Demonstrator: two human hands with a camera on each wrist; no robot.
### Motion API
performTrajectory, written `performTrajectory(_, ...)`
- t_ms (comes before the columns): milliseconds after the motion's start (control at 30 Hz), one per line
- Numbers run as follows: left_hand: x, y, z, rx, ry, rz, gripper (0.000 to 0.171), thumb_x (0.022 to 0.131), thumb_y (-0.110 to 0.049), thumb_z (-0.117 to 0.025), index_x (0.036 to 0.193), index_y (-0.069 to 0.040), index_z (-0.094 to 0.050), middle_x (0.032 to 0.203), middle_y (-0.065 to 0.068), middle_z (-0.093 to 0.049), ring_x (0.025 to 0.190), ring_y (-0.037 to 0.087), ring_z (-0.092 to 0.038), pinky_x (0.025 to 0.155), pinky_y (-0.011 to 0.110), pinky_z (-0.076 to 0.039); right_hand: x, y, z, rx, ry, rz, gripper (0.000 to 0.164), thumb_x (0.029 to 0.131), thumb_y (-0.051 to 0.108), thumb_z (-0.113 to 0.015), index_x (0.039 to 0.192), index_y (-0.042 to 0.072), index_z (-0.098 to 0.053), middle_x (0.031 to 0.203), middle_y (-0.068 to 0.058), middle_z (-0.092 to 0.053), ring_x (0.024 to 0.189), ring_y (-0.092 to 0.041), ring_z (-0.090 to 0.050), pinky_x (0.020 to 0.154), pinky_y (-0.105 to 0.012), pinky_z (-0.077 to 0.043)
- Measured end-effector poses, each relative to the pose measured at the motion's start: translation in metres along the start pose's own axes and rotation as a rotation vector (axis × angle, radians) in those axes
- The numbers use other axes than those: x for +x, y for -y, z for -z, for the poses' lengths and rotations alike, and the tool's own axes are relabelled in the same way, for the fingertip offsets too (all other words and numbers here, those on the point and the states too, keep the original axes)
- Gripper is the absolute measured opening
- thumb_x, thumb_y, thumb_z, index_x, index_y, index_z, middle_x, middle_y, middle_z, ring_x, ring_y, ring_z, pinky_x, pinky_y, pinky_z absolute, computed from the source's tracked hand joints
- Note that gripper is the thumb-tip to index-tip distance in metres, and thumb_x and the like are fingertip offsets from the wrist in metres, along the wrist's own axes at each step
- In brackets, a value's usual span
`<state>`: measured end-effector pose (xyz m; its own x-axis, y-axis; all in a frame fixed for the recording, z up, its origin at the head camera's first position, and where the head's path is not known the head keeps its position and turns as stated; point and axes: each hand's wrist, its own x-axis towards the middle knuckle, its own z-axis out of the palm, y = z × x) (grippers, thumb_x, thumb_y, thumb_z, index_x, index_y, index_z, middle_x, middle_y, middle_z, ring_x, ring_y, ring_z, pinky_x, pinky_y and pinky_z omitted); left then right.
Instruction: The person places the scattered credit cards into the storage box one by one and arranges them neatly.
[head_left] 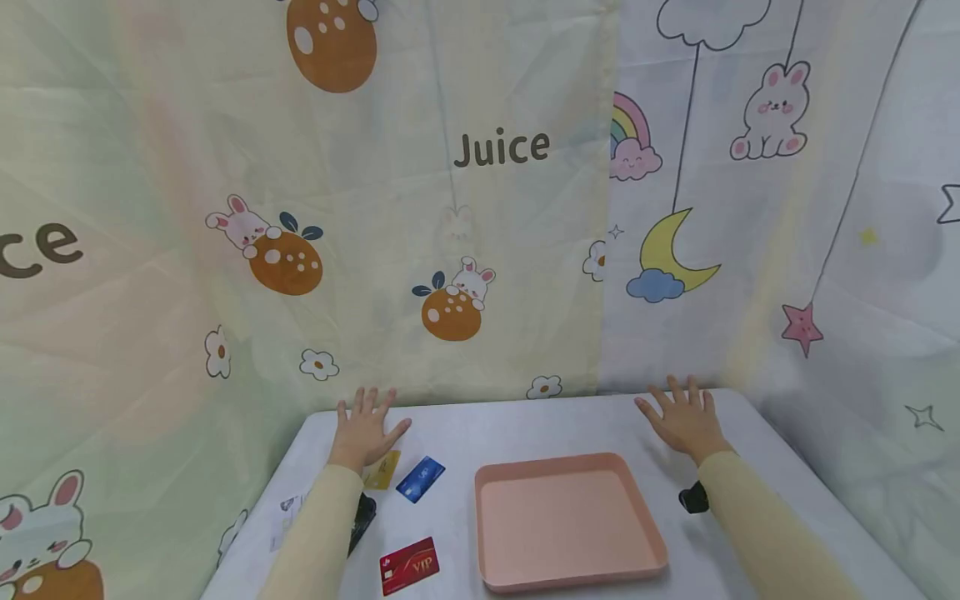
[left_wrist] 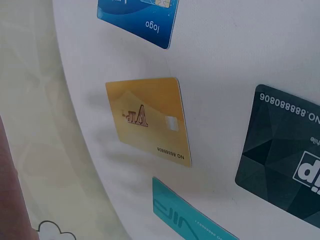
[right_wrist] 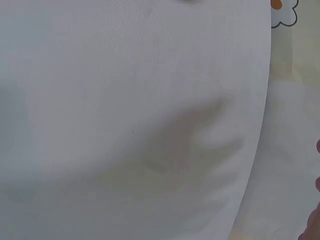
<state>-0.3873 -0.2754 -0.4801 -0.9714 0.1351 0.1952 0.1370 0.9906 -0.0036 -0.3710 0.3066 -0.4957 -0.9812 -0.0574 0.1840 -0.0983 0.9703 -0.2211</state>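
Reaching forward | left hand [head_left: 364, 433], right hand [head_left: 685, 427] | palms down, fingers splayed | hands released

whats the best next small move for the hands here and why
Probably draw the left hand back toward the gold card: it is spread and holds nothing, and that card lies close by it, while no card lies near the right hand.

Head view, clock from centre: white table [head_left: 562, 429] at 6, printed curtain [head_left: 517, 225] behind. Prints: word "Juice" [head_left: 502, 148] at 12, hanging rabbit [head_left: 775, 117] at 2, yellow moon [head_left: 660, 246] between 2 and 3, pink star [head_left: 802, 327] at 3, cut-off rabbit [head_left: 37, 533] at 8.
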Motion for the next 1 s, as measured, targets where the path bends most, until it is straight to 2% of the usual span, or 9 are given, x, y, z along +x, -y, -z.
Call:
performTrajectory(333,-0.008,0.007,-0.003,-0.007,-0.034,-0.014,0.083,0.098,-0.067,-0.050,0.162,-0.015,-0.034,0.164,0.027,-0.031,0.155,0.051,-0.018,0.118,0.076,-0.008,-0.005,-0.006,-0.002,0.028,0.034,-0.015,0.084,0.106,0.067,-0.025,0.153,-0.001,-0.042,0.160,-0.040,-0.022,0.145,-0.069,-0.003,0.114,-0.079,-0.006)
performTrajectory(600,-0.009,0.015,-0.004,0.019,-0.040,0.014,0.083,0.098,-0.066,-0.050,0.160,-0.013,-0.038,0.163,0.028,-0.033,0.154,0.052,-0.018,0.119,0.075,-0.008,-0.002,-0.006,-0.001,0.068,0.042,-0.034,0.086,0.106,0.066,-0.024,0.151,-0.004,-0.044,0.158,-0.040,-0.024,0.145,-0.069,-0.005,0.112,-0.081,-0.010)
performTrajectory(733,-0.009,0.016,-0.004,0.018,-0.030,0.007,0.084,0.098,-0.069,-0.047,0.160,-0.012,-0.038,0.163,0.029,-0.033,0.154,0.052,-0.017,0.120,0.074,-0.005,-0.003,-0.004,0.001,0.071,-0.001,-0.020,0.076,0.108,0.058,-0.031,0.147,-0.004,-0.048,0.154,-0.038,-0.032,0.142,-0.068,-0.019,0.106,-0.081,-0.025)
performTrajectory(833,-0.011,0.016,-0.004,0.034,-0.029,0.002,0.084,0.098,-0.069,-0.047,0.158,-0.011,-0.040,0.162,0.029,-0.035,0.153,0.051,-0.021,0.120,0.073,-0.007,-0.005,-0.004,-0.001,0.066,-0.052,0.008,0.058,0.108,0.043,-0.043,0.140,-0.005,-0.054,0.147,-0.036,-0.042,0.133,-0.066,-0.035,0.097,-0.077,-0.038)
performTrajectory(1000,-0.014,0.013,-0.005,0.048,-0.021,-0.001,0.082,0.097,-0.067,-0.050,0.156,-0.011,-0.044,0.160,0.028,-0.038,0.152,0.051,-0.025,0.120,0.073,-0.010,-0.004,0.003,-0.003,0.098,-0.097,0.040,0.038,0.102,0.023,-0.053,0.126,-0.004,-0.065,0.129,-0.033,-0.059,0.115,-0.058,-0.053,0.090,-0.069,-0.046)
